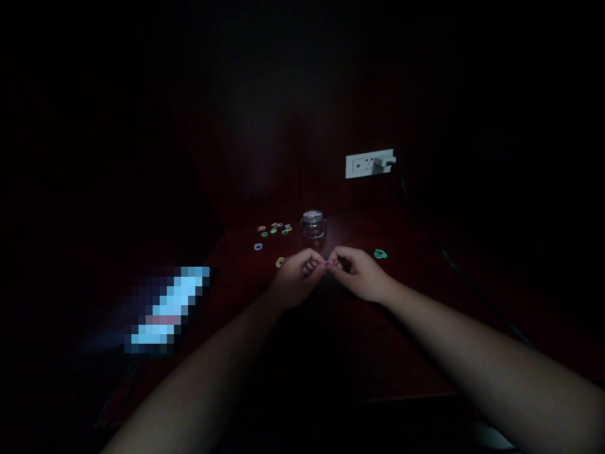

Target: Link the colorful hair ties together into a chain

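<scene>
My left hand (300, 272) and my right hand (357, 272) meet above the dark red table (378, 353), fingertips pinched together on a small pink band (328, 262). Just behind my left hand lies a yellow band (280, 261), partly covered by it. Green bands (380, 254) rest to the right of my right hand. Farther back on the left, several small coloured bands (273, 231) are scattered, with a purple one (258, 247) nearer. A clear jar with a lid (313, 225) stands upright beyond my hands.
At the left, a pixelated bright screen (172, 309) lies near the table's edge. A white wall socket (363, 165) holds a plug (384, 162), whose dark cable (454, 265) runs down the right side. The surroundings are very dark.
</scene>
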The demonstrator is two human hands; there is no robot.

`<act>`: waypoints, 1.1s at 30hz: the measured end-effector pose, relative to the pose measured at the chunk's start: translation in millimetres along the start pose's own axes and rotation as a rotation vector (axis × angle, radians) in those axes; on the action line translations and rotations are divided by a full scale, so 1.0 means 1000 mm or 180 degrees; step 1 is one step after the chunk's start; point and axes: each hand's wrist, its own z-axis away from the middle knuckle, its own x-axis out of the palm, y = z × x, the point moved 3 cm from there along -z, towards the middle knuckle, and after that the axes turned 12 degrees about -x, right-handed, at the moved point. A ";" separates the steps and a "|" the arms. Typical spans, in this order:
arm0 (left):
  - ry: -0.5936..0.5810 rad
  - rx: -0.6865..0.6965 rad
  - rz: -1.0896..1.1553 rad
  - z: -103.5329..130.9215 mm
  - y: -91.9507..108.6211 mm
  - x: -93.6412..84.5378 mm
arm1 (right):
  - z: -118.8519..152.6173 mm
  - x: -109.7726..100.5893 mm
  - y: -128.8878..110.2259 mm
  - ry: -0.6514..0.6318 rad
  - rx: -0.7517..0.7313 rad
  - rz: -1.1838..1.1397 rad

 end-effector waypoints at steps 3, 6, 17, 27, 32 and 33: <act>-0.0002 -0.0014 -0.0019 0.000 -0.001 0.000 | 0.000 0.000 0.001 0.0022 -0.0001 0.0043; -0.0002 -0.0040 -0.0025 0.000 -0.001 0.000 | 0.000 0.000 0.001 0.0013 -0.0015 0.0034; -0.0004 -0.0048 -0.0066 0.000 -0.001 0.000 | 0.000 0.000 0.000 0.0000 -0.0028 0.0028; -0.0017 -0.0055 -0.0047 0.000 0.001 0.000 | 0.000 0.001 0.001 0.0007 -0.0033 0.0008; -0.0001 -0.0049 -0.0057 0.001 0.002 0.000 | 0.000 0.000 0.001 0.0005 -0.0052 0.0093; -0.0003 -0.0051 -0.0042 0.000 0.001 0.000 | 0.000 0.000 0.001 0.0006 -0.0056 0.0106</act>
